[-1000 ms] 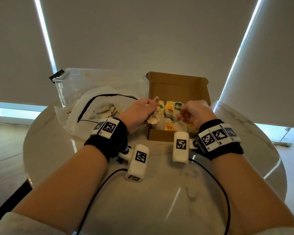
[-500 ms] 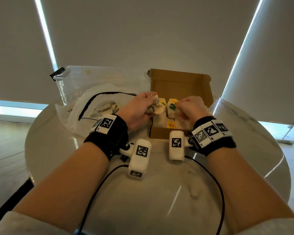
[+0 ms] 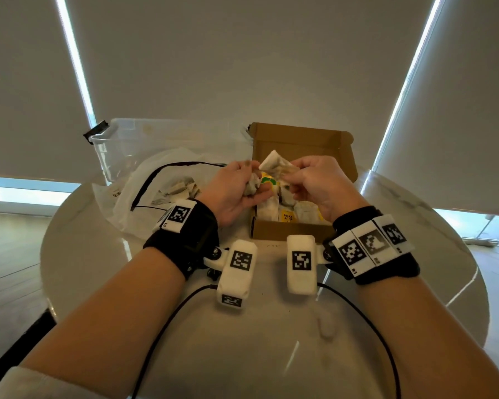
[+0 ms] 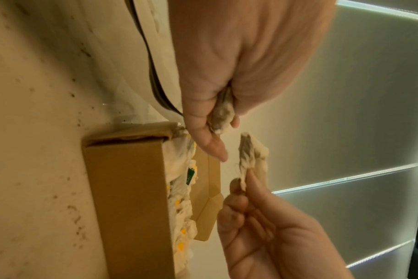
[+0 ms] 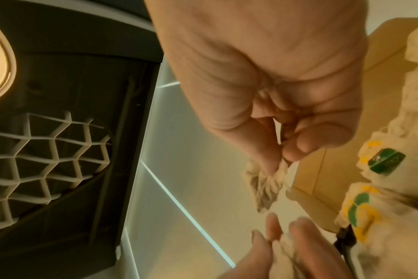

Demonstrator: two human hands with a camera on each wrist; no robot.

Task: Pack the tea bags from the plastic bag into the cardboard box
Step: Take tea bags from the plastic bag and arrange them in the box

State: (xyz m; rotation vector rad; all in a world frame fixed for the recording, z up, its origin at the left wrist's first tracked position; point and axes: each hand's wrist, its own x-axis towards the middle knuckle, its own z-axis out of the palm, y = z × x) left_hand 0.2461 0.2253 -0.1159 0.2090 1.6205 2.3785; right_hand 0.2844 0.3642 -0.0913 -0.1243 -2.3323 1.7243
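Above table (image 3: 271, 341), right hand (image 3: 320, 185) pinches tea bag (image 3: 277, 165), long axis upright.

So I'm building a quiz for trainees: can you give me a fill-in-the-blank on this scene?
1. Each hand, left hand and right hand, pinches a ____.
2. The cardboard box has its lid ____.
3. The plastic bag lies to the ____ of the box.

Missing: tea bag; open; left
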